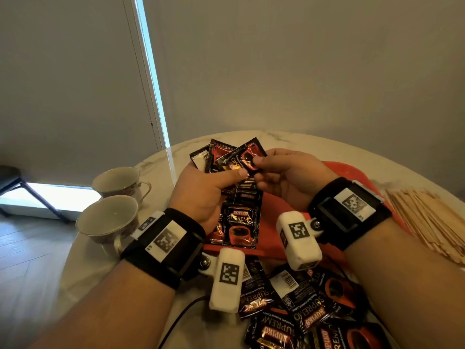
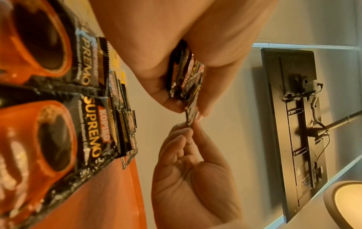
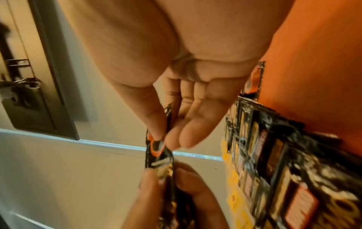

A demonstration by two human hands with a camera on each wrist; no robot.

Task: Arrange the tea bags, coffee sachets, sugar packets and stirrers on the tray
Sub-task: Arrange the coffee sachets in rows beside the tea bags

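My left hand grips a fanned bunch of black-and-red coffee sachets above the red tray. My right hand pinches the front sachet of that bunch between thumb and forefinger. In the left wrist view the right hand's fingertips pinch the sachet's edge; the right wrist view shows the same pinch on the sachet. An overlapping row of coffee sachets lies on the tray beneath the hands. Wooden stirrers lie heaped on the table to the right.
Several loose coffee sachets lie on the marble table near its front edge. Two teacups stand at the table's left edge. Yellow packets show behind the tray's sachet row. A dark cable runs below my left wrist.
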